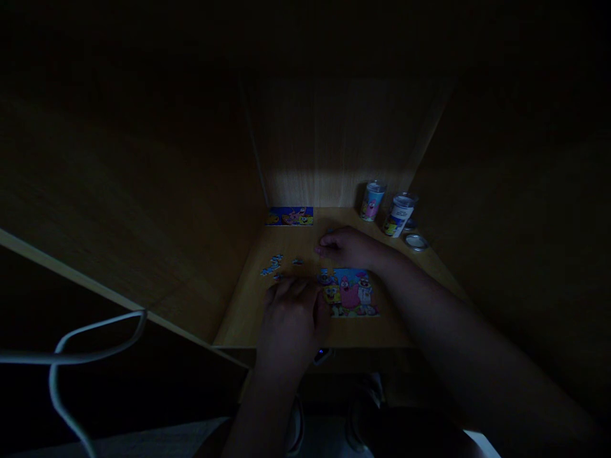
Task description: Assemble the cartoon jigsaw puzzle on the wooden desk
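A partly built cartoon jigsaw puzzle [352,294] lies on the wooden desk [248,318] in dim light. My left hand [292,312] rests on the desk at the puzzle's left edge, fingers bent down over its corner; whether it holds a piece is hidden. My right hand [347,248] lies just beyond the puzzle's top edge, fingers curled to the left, fingertips pressed to the desk. A few loose puzzle pieces [272,264] lie to the left of it.
A finished picture card [290,216] sits at the back against the wall. Two small printed cans [372,200] [399,215] stand at the back right, with a round lid [415,241] beside them. Wooden panels enclose the desk. A white cable [71,356] hangs at lower left.
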`<state>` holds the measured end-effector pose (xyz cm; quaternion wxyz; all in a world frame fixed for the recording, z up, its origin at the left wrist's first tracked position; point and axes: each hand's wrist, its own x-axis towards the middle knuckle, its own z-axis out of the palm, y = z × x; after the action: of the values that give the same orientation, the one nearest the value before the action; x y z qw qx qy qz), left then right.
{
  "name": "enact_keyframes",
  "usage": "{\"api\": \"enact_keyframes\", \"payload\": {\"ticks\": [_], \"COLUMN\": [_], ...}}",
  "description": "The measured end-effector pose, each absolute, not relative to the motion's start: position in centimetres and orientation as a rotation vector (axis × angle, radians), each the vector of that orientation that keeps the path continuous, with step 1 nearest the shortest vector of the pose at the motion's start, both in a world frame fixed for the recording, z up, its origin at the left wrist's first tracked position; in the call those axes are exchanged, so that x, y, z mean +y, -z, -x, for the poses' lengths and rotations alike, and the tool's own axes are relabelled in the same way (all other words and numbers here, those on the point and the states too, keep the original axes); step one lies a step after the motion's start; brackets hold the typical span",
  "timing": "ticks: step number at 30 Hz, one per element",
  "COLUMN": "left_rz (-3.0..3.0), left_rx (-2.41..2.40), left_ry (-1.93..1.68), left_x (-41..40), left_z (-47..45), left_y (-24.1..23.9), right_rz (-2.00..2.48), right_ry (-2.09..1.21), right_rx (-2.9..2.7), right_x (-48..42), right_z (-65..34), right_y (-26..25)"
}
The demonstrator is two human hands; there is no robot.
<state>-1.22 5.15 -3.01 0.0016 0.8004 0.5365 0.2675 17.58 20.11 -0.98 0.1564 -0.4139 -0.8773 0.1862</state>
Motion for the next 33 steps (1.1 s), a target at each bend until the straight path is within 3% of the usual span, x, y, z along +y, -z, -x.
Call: {"api": "enact_keyframes", "payload": {"ticks": [11, 20, 28, 33], "left_rz": [-2.526, -2.557, -2.537, -2.53], "left_rx": [1.697, 1.697, 1.699, 1.696], "left_ry": [-0.821, -0.816, -0.801, -0.82], "left_x": [5.2, 5.3, 5.2, 5.2], "left_z": [1.2, 1.3, 1.3, 1.2], "left_y": [2.9, 3.2, 3.4, 3.1], "right_rz": [1.895, 1.732, 2.071, 1.774], "right_ry": [-0.128, -0.222, -0.089, -0.188], "right_rx": [-2.296, -2.385, -2.281, -2.464], "right_x": [21.0, 21.5, 21.5, 21.1], "right_z": [-20.2, -20.4, -20.6, -20.4], "right_y": [-1.0, 0.4, -0.1, -0.2]}}
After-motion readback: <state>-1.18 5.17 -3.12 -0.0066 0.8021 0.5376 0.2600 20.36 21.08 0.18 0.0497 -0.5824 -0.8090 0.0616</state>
